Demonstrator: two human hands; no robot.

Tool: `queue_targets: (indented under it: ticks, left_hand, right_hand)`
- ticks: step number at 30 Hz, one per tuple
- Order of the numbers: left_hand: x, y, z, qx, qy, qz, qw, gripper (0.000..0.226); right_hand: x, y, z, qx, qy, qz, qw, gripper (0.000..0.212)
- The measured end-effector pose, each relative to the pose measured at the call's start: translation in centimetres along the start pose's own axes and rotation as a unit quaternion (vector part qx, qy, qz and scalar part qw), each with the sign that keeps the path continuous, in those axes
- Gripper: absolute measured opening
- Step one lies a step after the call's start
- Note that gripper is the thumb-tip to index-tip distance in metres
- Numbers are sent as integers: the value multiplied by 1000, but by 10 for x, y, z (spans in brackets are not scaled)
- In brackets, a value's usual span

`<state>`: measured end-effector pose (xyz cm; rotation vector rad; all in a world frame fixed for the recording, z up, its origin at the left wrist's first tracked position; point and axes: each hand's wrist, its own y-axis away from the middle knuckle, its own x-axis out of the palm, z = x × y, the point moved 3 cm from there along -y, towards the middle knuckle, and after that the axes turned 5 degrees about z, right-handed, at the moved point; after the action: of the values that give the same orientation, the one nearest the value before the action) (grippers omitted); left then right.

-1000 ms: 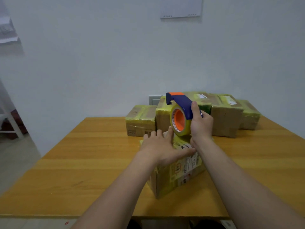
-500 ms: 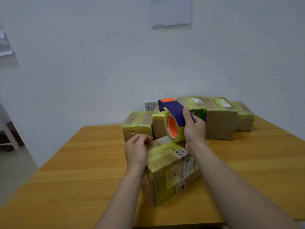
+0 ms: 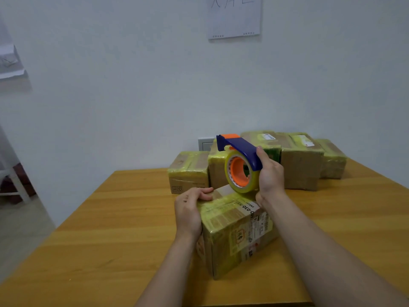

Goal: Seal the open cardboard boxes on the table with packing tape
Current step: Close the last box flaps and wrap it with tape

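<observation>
A cardboard box [image 3: 238, 235] wrapped in yellowish tape stands near the front of the wooden table [image 3: 124, 218], turned corner-on to me. My left hand [image 3: 190, 209] grips its far left top edge with curled fingers. My right hand [image 3: 269, 176] holds a blue and orange tape dispenser [image 3: 240, 165] with a roll of clear yellowish tape, raised just above the box's far top edge.
Several taped cardboard boxes [image 3: 301, 165] stand in a row at the back of the table against the white wall. A wall socket [image 3: 204, 144] shows behind them. A paper sheet [image 3: 234, 16] hangs on the wall. A white frame [image 3: 13, 185] stands at far left.
My left hand lifted from lying flat on the box top and curled over its far left edge. The dispenser stayed in my right hand above the box. The view tilted up.
</observation>
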<state>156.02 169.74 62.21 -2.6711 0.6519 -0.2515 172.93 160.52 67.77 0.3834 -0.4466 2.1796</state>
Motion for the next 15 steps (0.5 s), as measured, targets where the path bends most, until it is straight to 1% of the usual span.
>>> queue_targets:
  ticks: [2,4,5,7,11,13,15]
  left_hand:
    - [-5,1,-7,31,-97,28,994,36]
    - [-8,5,-18,85,-228,50,969,30]
    - [-5,9,-24,106,-263,62,957,29]
    - [9,23,-34,126,-241,74,960,33]
    - [22,39,-33,165,-152,33,974,35]
    - [19,40,-26,158,-146,13,977,34]
    - [17,44,-17,132,-134,-5,982,40]
  right_hand:
    - [-1,0,0,1,-1,3,1000,33]
    - [0,0,0,1,-1,4,1000,32]
    - [0,0,0,-1,1,4,1000,32]
    - [0,1,1,-6,11,5,1000,33]
    - [0,1,1,-11,11,4,1000,34]
    - [0,2,1,-14,15,7,1000,34]
    - [1,3,1,-18,21,9,1000,35]
